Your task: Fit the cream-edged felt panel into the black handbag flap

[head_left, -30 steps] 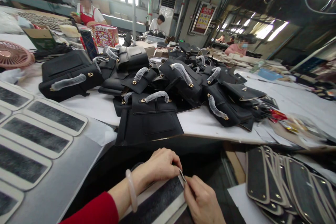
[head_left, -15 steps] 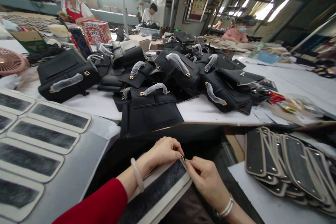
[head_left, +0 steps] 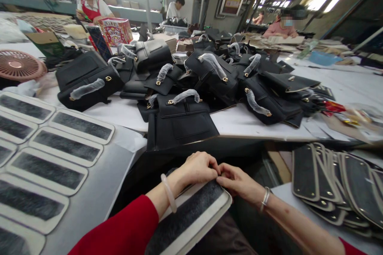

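Observation:
A flat rounded bag panel [head_left: 191, 213], dark in the middle with a pale border, lies slanted over my lap. It seems to have more than one layer along its near edge. My left hand [head_left: 198, 170] is closed on its far edge, fingers bent and pinching. Close against those fingertips, my right hand [head_left: 235, 180] pinches at the same edge near the far corner. What sits between the fingertips is too small to make out.
Similar panels [head_left: 67, 145] lie in rows on a grey board at left. Finished-looking panels with gold studs [head_left: 305, 173] are piled at right. Black handbags [head_left: 184, 121] with wrapped handles heap on the white table ahead. A pink fan [head_left: 20, 65] stands far left; several people work behind.
My right hand has moved from the panel's right corner to the far edge, up against my left fingers. The whole view has shifted slightly, so the surroundings sit further right.

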Demonstrator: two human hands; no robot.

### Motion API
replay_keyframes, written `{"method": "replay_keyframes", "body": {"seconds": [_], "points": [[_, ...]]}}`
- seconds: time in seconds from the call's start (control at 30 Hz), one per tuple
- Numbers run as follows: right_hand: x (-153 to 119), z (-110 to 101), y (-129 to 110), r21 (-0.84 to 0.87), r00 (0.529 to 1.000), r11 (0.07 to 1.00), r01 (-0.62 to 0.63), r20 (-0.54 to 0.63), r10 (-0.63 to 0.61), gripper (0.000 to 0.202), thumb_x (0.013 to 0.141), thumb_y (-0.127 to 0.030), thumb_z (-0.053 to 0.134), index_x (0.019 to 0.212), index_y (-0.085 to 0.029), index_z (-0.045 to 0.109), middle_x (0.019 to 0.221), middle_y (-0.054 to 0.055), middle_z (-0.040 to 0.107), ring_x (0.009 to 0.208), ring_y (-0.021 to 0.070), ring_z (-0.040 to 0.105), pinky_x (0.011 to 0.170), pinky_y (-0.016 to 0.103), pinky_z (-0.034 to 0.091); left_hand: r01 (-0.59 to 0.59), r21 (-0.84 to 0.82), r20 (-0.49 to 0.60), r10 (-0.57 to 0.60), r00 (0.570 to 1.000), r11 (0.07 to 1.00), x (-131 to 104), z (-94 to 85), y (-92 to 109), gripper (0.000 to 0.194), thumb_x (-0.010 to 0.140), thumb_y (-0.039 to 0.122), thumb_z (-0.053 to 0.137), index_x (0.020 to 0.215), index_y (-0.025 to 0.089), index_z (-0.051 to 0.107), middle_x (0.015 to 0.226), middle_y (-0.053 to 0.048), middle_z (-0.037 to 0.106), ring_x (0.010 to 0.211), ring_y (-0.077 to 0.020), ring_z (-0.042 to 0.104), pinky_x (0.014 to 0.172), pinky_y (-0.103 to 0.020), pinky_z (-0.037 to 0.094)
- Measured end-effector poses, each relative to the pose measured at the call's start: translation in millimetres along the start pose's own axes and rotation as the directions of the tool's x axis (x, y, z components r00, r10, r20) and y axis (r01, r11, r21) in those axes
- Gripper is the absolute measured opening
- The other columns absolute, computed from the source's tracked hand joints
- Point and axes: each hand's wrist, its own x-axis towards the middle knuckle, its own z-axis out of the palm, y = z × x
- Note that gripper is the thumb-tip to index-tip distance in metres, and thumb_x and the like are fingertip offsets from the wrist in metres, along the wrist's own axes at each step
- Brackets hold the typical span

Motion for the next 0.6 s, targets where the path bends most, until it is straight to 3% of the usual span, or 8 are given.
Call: {"method": "replay_keyframes", "body": {"seconds": [0.17, 0.3, 0.4, 0.47, 0.5, 0.53, 0.57, 0.6], "points": [[6, -4, -11, -0.119, 0.999, 0.993, -0.014, 0.046, 0.019, 0.055, 0.07, -0.064, 0.074, 0.091, -0.016, 0.06, 0.062, -0.007, 0.05, 0.045, 0.0075, 0.045, 0.04, 0.019, 0.039, 0.004, -0.119, 0.138, 0.013, 0.99, 0.993, 7, -11.6, -6, 0.029, 0.065, 0.021, 0.063, 0.091, 0.024, 0.076, 0.088, -0.002, 0.074, 0.088, -0.0243, 0.066, 0.082, -0.037, 0.05], [4, -4, -15, -0.229, 0.999, 0.973, 0.038, 0.038, -0.03, 0.055, 0.076, -0.064, 0.068, 0.101, -0.014, 0.068, 0.065, -0.004, 0.056, 0.049, 0.0093, 0.046, 0.044, 0.021, 0.037, 0.002, -0.328, 0.248, 0.084, 0.965, 0.945, -6, -31.1, -11, 0.054, 0.066, 0.017, 0.069, 0.12, 0.018, 0.066, 0.113, -0.007, 0.072, 0.099, -0.0223, 0.066, 0.082, -0.033, 0.054], [0, -2, -15, -0.302, 0.996, 0.949, 0.092, 0.025, -0.088, 0.051, 0.081, -0.059, 0.064, 0.107, -0.016, 0.071, 0.083, 0.003, 0.069, 0.068, 0.0163, 0.059, 0.057, 0.025, 0.045, -0.008, -0.416, 0.1, 0.055, 0.993, 0.909, -48, -46.5, -13, 0.058, 0.072, 0.024, 0.071, 0.128, 0.015, 0.059, 0.123, -0.013, 0.066, 0.109, -0.0235, 0.063, 0.093, -0.037, 0.051], [-2, -2, -14, -0.339, 0.992, 0.933, 0.123, 0.023, -0.122, 0.05, 0.083, -0.056, 0.062, 0.112, -0.016, 0.071, 0.094, 0.005, 0.072, 0.084, 0.0219, 0.064, 0.072, 0.03, 0.05, -0.049, -0.472, -0.114, -0.006, 0.994, 0.88, -93, -48.1, -18, 0.047, 0.083, 0.031, 0.062, 0.127, 0.015, 0.058, 0.126, -0.012, 0.064, 0.114, -0.022, 0.061, 0.1, -0.037, 0.048], [-2, -2, -13, -0.354, 0.991, 0.926, 0.133, 0.023, -0.134, 0.05, 0.084, -0.055, 0.06, 0.114, -0.016, 0.071, 0.095, 0.006, 0.073, 0.089, 0.0238, 0.064, 0.078, 0.033, 0.05, -0.081, -0.504, -0.239, -0.048, 0.97, 0.86, -118, -43.9, -24, 0.042, 0.087, 0.036, 0.059, 0.126, 0.018, 0.058, 0.123, -0.009, 0.066, 0.114, -0.0201, 0.061, 0.102, -0.035, 0.046], [-2, -1, -11, -0.368, 0.99, 0.919, 0.139, 0.023, -0.141, 0.051, 0.085, -0.055, 0.059, 0.116, -0.016, 0.071, 0.094, 0.006, 0.073, 0.091, 0.025, 0.065, 0.081, 0.035, 0.05, -0.131, -0.595, -0.423, -0.171, 0.89, 0.793, -143, -35.5, -32, 0.037, 0.086, 0.036, 0.063, 0.12, 0.02, 0.063, 0.114, -0.007, 0.07, 0.107, -0.0195, 0.064, 0.099, -0.033, 0.048], [-1, -1, -10, -0.38, 0.989, 0.914, 0.143, 0.023, -0.146, 0.052, 0.085, -0.055, 0.058, 0.118, -0.016, 0.07, 0.093, 0.006, 0.073, 0.091, 0.0258, 0.065, 0.082, 0.036, 0.051, -0.221, -0.678, -0.572, -0.315, 0.758, 0.701, -167, -22.7, -43, 0.033, 0.083, 0.038, 0.067, 0.112, 0.02, 0.067, 0.106, -0.005, 0.072, 0.1, -0.0186, 0.066, 0.094, -0.03, 0.051], [-1, -1, -9, -0.39, 0.988, 0.909, 0.148, 0.023, -0.151, 0.054, 0.085, -0.055, 0.058, 0.12, -0.016, 0.069, 0.092, 0.006, 0.074, 0.09, 0.0264, 0.066, 0.082, 0.037, 0.051, -0.359, -0.726, -0.668, -0.475, 0.573, 0.587, -188, -5.7, -55, 0.03, 0.079, 0.039, 0.071, 0.102, 0.02, 0.07, 0.097, -0.004, 0.073, 0.091, -0.018, 0.068, 0.087, -0.028, 0.055]]}}
